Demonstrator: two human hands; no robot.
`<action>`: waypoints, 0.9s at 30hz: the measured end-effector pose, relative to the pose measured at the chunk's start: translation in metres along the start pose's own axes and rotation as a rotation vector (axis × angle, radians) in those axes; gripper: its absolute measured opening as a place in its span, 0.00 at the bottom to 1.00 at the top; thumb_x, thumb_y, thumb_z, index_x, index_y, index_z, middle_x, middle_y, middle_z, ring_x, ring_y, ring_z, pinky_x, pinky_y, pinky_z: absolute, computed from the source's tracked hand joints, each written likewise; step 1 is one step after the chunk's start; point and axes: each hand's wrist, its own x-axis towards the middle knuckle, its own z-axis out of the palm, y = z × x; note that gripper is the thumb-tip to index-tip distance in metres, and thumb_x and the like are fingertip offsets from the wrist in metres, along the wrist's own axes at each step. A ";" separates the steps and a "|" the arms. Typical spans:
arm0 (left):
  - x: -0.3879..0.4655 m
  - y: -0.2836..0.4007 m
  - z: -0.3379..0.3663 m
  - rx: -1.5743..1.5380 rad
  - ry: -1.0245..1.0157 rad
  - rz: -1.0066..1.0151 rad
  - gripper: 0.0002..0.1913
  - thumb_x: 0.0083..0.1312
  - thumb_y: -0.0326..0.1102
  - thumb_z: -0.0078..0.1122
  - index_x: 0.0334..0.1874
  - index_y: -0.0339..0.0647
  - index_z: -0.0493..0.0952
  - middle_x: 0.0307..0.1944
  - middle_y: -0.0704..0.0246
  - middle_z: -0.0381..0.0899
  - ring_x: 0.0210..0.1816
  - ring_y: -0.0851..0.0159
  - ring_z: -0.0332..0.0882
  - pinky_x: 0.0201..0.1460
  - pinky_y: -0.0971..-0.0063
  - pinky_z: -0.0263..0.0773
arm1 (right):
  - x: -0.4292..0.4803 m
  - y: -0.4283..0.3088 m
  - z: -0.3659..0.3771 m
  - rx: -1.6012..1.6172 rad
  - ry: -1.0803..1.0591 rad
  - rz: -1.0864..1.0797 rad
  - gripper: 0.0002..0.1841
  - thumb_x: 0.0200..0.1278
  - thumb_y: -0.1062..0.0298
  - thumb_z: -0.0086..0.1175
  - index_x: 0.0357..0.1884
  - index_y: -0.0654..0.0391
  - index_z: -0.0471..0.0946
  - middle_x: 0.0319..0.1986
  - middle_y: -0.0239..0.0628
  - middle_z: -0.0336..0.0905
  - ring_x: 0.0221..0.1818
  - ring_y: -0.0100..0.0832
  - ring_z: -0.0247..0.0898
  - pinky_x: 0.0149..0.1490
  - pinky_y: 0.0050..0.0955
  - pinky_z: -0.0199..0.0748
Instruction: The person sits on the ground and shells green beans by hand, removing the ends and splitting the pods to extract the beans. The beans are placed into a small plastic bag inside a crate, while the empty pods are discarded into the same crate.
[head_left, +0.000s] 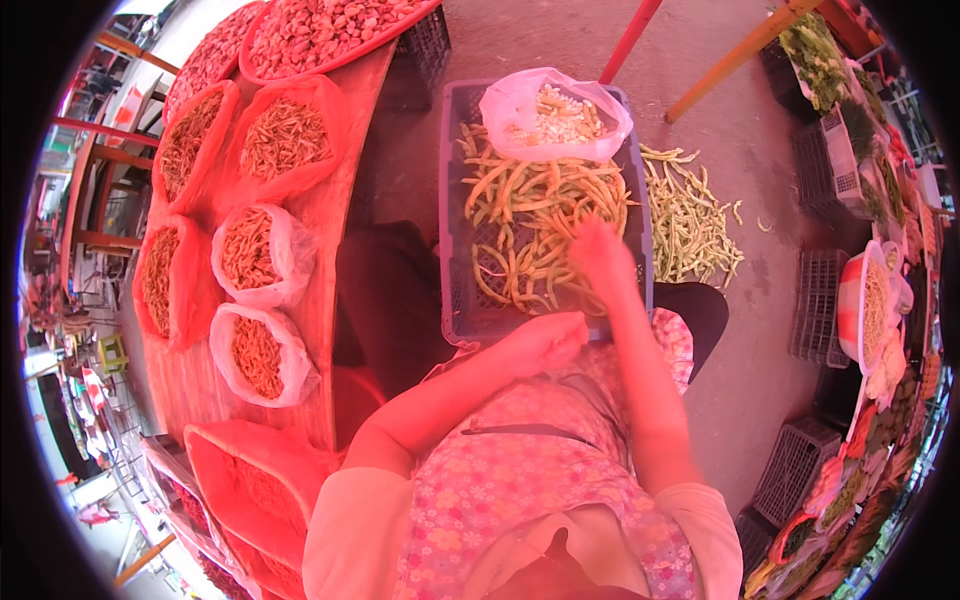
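A plastic crate (448, 225) lies before me with a heap of bean pods (551, 187) in it. At its far end sits a pale plastic bag (495, 97), its mouth spread around shelled white beans (559, 112) and some pods. My right hand (602, 255) reaches down over the pods on the crate's right side; it is blurred, and its fingertips are hard to make out. Curled at the near edge of the crate is my left hand (551, 343), and whatever its fingers may hold is hidden.
More bean pods (686, 217) lie piled on the floor right of the crate. To the left, a wooden table (319, 360) carries bags of dried goods (285, 139) and a basin (337, 34). Black crates (817, 300) and produce line the right side. A pole (735, 64) slants beyond.
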 end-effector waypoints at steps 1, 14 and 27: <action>-0.003 -0.003 0.001 0.156 0.024 0.036 0.18 0.74 0.47 0.42 0.34 0.40 0.73 0.17 0.78 0.61 0.16 0.77 0.56 0.18 0.85 0.50 | 0.000 0.013 -0.002 -0.712 -0.158 -0.024 0.18 0.67 0.61 0.50 0.52 0.63 0.75 0.41 0.35 0.78 0.38 0.26 0.73 0.43 0.25 0.72; -0.025 0.019 -0.004 0.006 0.095 0.083 0.12 0.72 0.42 0.47 0.37 0.40 0.72 0.18 0.79 0.59 0.17 0.79 0.53 0.17 0.84 0.46 | 0.036 0.099 0.021 -1.683 -0.013 -0.118 0.13 0.53 0.60 0.60 0.29 0.62 0.78 0.33 0.49 0.80 0.38 0.48 0.78 0.42 0.43 0.74; -0.020 0.068 -0.006 0.293 0.441 0.349 0.14 0.71 0.44 0.48 0.33 0.42 0.71 0.18 0.78 0.62 0.17 0.79 0.54 0.18 0.84 0.46 | -0.058 -0.030 0.059 -0.986 -0.272 -0.183 0.09 0.57 0.67 0.61 0.36 0.63 0.81 0.27 0.35 0.78 0.28 0.24 0.73 0.34 0.24 0.71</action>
